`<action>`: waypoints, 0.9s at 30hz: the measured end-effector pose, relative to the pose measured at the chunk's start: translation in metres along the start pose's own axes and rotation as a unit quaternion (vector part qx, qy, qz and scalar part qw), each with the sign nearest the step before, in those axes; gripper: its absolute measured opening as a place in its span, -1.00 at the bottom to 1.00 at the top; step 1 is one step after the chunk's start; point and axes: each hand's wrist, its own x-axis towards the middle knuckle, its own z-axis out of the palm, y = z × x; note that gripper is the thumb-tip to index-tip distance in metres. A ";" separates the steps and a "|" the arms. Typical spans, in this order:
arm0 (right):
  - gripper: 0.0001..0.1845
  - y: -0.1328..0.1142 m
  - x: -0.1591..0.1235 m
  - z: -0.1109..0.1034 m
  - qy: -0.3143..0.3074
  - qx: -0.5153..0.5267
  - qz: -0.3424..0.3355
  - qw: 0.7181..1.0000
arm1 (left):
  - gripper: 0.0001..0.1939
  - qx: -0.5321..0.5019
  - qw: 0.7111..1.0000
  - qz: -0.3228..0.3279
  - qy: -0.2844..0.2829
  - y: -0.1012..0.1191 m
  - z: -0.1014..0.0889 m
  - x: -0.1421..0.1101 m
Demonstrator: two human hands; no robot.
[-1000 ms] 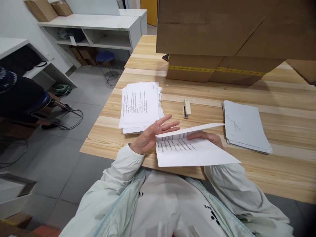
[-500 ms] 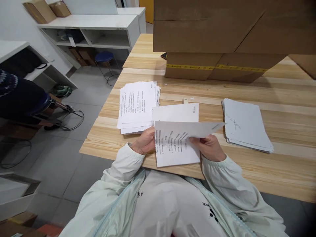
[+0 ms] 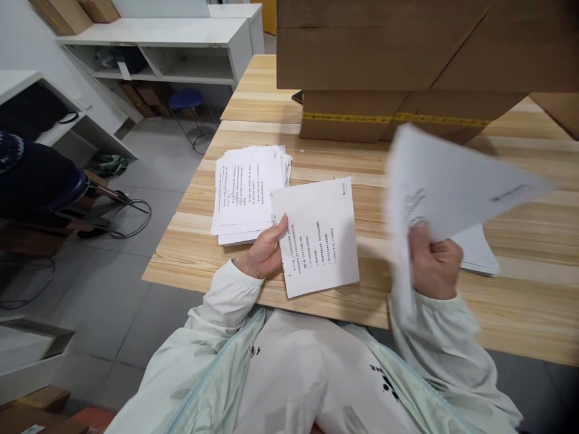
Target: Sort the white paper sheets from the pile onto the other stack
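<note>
My left hand (image 3: 265,248) is closed on the left edge of some printed paper (image 3: 321,235), thumb on top, held over the table's front edge. At the right my right hand (image 3: 434,259) grips a bent sheet of paper (image 3: 443,175), which is smeared by motion and curls above the fist. Left of the held pages lies a stack of printed sheets (image 3: 251,181). Under and behind my right hand, part of another paper stack (image 3: 477,250) shows. The stapler is hidden behind the papers.
Large cardboard boxes (image 3: 348,114) with yellow tape stand at the back of the wooden table (image 3: 181,253). A dark flat object (image 3: 297,96) lies beside them. To the left are a blue stool (image 3: 185,98), white shelves (image 3: 149,31) and a seated person (image 3: 31,175).
The papers have come apart: my right hand has carried one portion to the right, over the right stack. My left hand, open a second ago, is now closed on the other pages.
</note>
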 end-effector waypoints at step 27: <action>-0.63 -0.026 -0.022 0.064 -0.051 0.253 0.019 0.966 | -0.53 0.386 0.900 0.198 0.030 0.002 0.019 -0.007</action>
